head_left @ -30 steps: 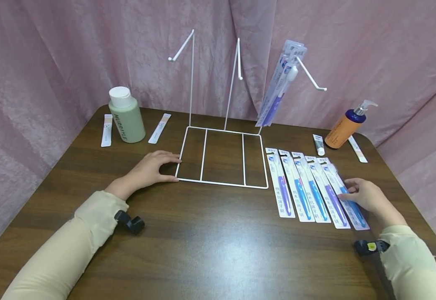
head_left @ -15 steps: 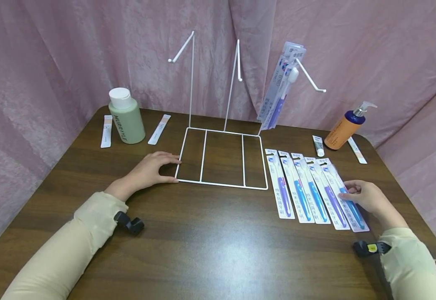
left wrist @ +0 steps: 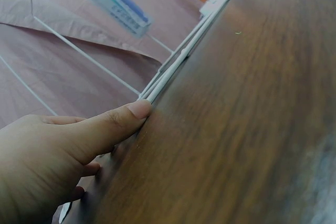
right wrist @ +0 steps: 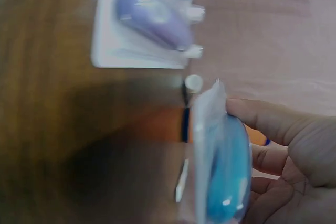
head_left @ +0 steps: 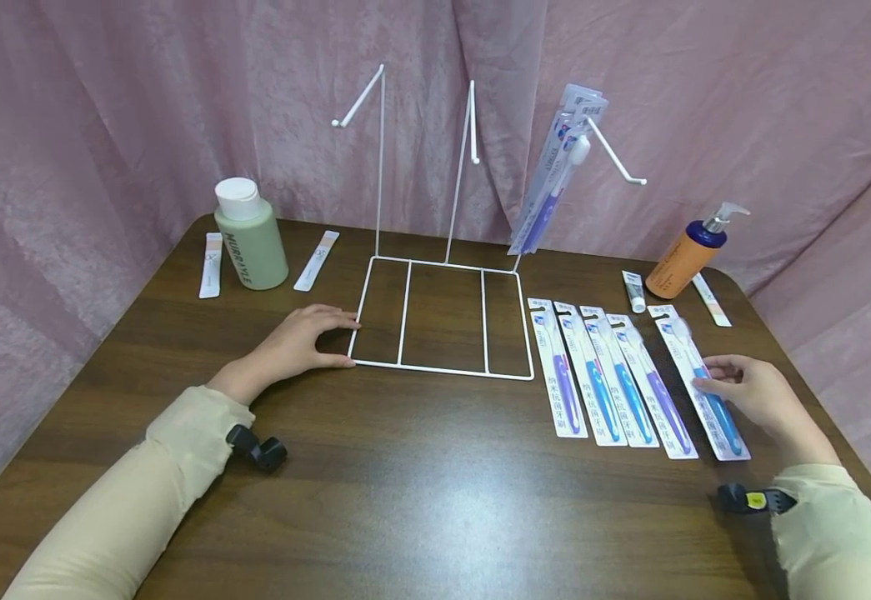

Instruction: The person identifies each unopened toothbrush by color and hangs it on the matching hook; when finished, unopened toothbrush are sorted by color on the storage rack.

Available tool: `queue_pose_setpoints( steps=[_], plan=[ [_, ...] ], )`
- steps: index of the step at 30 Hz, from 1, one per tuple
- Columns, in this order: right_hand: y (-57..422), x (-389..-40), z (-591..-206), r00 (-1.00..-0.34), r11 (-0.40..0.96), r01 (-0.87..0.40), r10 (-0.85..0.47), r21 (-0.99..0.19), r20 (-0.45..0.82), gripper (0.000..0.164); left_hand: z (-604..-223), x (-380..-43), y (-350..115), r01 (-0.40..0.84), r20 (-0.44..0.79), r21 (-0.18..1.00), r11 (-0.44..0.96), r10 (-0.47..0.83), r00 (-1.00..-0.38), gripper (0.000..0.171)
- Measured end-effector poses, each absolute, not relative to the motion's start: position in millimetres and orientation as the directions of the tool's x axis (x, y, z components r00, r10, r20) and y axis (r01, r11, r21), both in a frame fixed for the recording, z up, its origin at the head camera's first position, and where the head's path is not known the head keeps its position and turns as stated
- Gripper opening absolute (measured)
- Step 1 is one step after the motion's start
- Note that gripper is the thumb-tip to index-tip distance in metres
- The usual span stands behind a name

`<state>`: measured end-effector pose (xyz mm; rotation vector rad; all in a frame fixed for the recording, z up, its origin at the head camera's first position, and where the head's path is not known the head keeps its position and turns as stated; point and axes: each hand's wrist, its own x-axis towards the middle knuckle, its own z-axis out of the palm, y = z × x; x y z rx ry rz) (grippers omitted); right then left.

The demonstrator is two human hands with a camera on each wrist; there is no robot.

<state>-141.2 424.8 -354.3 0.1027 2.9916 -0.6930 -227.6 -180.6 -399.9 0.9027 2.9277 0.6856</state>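
My left hand rests against the left side of a white wire display rack. Its thumb touches the front corner, and the fingertips meet the side rod farther back. Between thumb and fingers, my right hand pinches a blue toothbrush in a blister pack. The right wrist view shows this pack tilted up off the table. To its left, several packaged toothbrushes, purple and blue, lie in a row. More packaged toothbrushes hang on the rack's right hook.
A green bottle with a white cap stands at the back left, with thin sachets beside it. At the back right are an orange pump bottle, a small tube and another sachet. A pink curtain hangs behind the table.
My right hand has drawn the rightmost toothbrush pack away to the right, leaving a gap beside the row. The left hand keeps its place at the rack. The hanging packs have swung slightly.
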Motion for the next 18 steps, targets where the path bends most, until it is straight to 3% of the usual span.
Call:
queue_pose_setpoints(
  steps=[18],
  plan=[
    [399.1, -136.0, -303.1, -0.982, 0.880, -0.025, 0.067, -0.474, 0.176, 0.048, -400.8, -227.5, -181.5, 0.535, 0.127, 0.409, 0.739, 0.535, -0.835, 0.062]
  ],
)
